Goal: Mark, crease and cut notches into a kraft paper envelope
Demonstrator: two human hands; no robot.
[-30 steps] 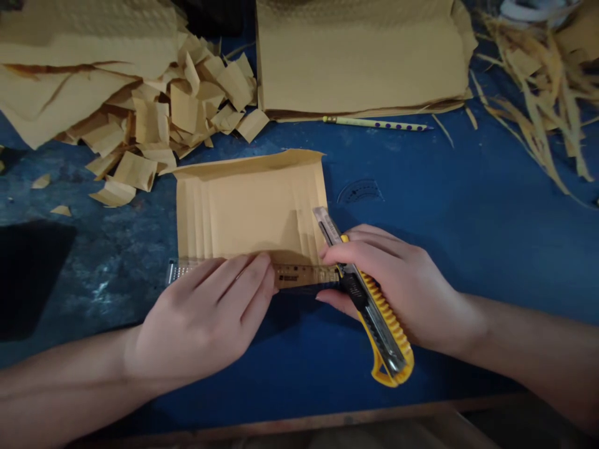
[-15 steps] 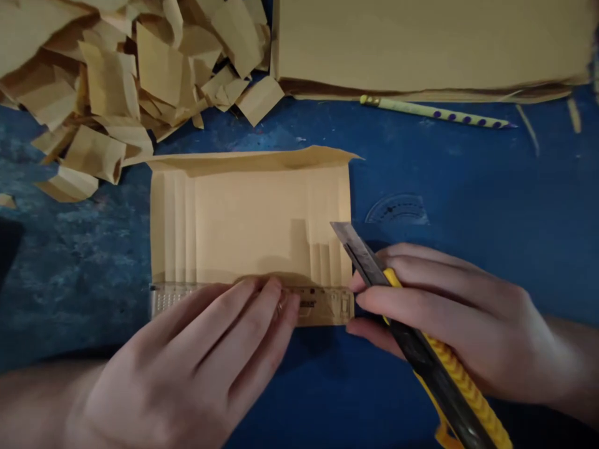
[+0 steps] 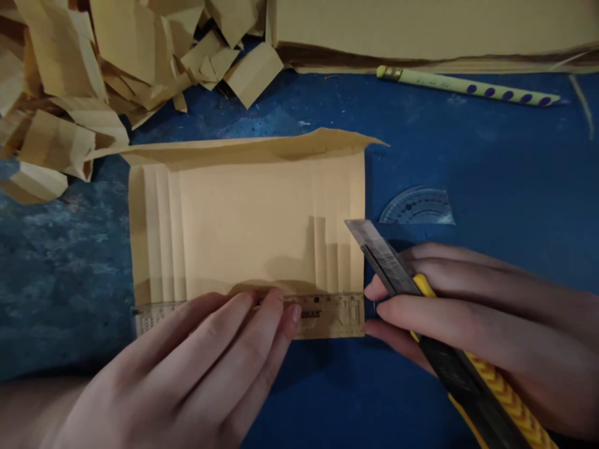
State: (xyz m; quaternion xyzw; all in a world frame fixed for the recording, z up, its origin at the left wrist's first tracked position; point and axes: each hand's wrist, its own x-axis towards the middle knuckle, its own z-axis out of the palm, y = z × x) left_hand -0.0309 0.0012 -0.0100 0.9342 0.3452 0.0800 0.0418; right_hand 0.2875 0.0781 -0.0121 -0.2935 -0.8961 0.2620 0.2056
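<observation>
From where I stand, the sheet of creased light-brown paper [image 3: 248, 218] lies flat in the middle of the blue worktop [image 3: 515, 174]. Its far edge rises as a ragged folded flap that points out past the right side, while parallel creases run down near the left and right edges. A clear plastic ruler [image 3: 330, 317] lies along the near edge, its right end about level with the paper's side.

The left hand [image 3: 196, 374] is palm down, fingers stretched out close together over the ruler; its thumb is hidden. The right hand [image 3: 496, 324] is wrapped around a yellow-and-black utility knife [image 3: 496, 396], fingertips right by the paper's right edge. The metal blade [image 3: 381, 252] slants across that edge; whether it touches the paper, I can't tell.

Blue surface shows all along the paper's right side, widening beyond a transparent plastic protractor [image 3: 416, 209], and a narrower band runs behind the flap. At far left the room is tighter, with a heap of cut brown paper scraps [image 3: 126, 50] crowding the corner.

Counting, I make it one ruler, one knife, one protractor and one pale green pencil [image 3: 468, 86] with five purple dots, just in front of one brown paper stack [image 3: 421, 31]. The scraps overlap too much to number.
</observation>
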